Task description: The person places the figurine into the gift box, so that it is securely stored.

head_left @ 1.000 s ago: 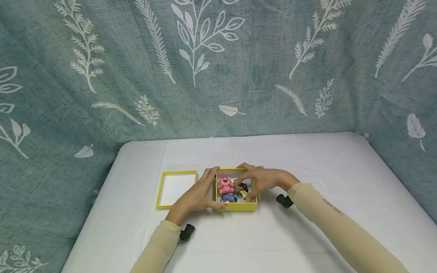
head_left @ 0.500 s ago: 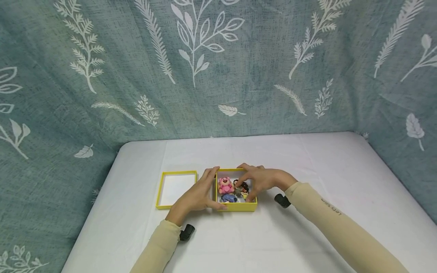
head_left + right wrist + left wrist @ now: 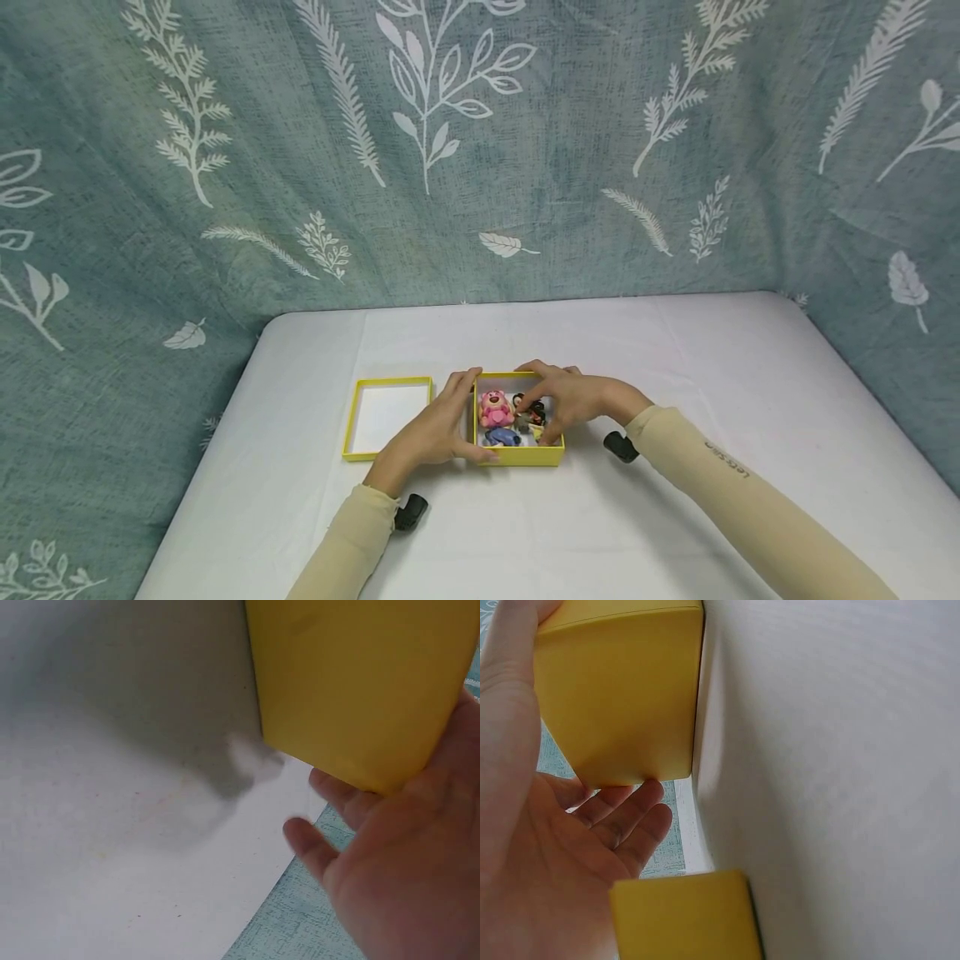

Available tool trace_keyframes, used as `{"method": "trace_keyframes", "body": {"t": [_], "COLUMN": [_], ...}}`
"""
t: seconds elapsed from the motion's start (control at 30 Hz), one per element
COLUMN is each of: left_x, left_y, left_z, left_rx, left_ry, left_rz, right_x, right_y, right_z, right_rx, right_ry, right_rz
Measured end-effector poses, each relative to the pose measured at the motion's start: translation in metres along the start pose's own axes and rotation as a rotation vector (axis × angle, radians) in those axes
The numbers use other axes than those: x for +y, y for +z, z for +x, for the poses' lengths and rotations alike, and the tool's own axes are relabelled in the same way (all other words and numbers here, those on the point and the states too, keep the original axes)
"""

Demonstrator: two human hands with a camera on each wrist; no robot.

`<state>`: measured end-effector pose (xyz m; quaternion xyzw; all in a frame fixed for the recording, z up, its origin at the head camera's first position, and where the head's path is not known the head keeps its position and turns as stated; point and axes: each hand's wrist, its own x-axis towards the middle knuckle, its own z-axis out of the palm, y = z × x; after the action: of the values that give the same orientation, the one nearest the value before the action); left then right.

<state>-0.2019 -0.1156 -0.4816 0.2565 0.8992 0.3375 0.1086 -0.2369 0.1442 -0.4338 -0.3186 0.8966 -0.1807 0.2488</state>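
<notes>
A yellow box (image 3: 519, 456) with a white inside lies on the table. In it are a pink bear figurine (image 3: 496, 409), a blue figurine (image 3: 502, 437) and a dark-haired figurine (image 3: 537, 412). My left hand (image 3: 435, 427) grips the box's left end, thumb on the front wall and fingers round the far corner. Over the right end, my right hand (image 3: 573, 397) reaches in with index finger and thumb around the dark-haired figurine, partly hiding it. Its other fingers extend past the box's far right corner, as the right wrist view shows.
To the left of the box lies a shallow yellow-rimmed lid (image 3: 390, 417), white side up. The white-covered table (image 3: 517, 533) meets a green leaf-patterned cloth (image 3: 562, 225) at its far edge.
The right hand's index finger and thumb have shifted slightly in the box, and the dark-haired figurine has turned a little. The left hand and the lid stay in place.
</notes>
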Motion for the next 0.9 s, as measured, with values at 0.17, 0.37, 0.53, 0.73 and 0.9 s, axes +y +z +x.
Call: {"method": "trace_keyframes", "body": {"t": [0.17, 0.37, 0.53, 0.73, 0.9], "left_x": [0.0008, 0.0009, -0.0008, -0.0009, 0.0002], "left_y": [-0.0007, -0.001, -0.0003, -0.0001, -0.0001], "left_z": [-0.0003, -0.0004, 0.0, -0.0003, -0.0003], "left_rx": [-0.003, -0.008, -0.001, 0.002, 0.002], "left_ry": [-0.008, -0.009, -0.005, 0.005, 0.005], "left_rz": [-0.005, -0.003, -0.002, 0.002, 0.003], "right_x": [0.0022, 0.0038, 0.0039, 0.0041, 0.0065], "right_y": [0.0012, 0.0026, 0.0029, 0.0025, 0.0033], "right_z": [0.0011, 0.0017, 0.0018, 0.0012, 0.0003], "right_rx": [-0.003, 0.006, 0.015, 0.015, 0.017], "right_ry": [-0.016, -0.044, -0.056, -0.072, -0.099], "right_rz": [0.019, 0.026, 0.016, 0.016, 0.035]}}
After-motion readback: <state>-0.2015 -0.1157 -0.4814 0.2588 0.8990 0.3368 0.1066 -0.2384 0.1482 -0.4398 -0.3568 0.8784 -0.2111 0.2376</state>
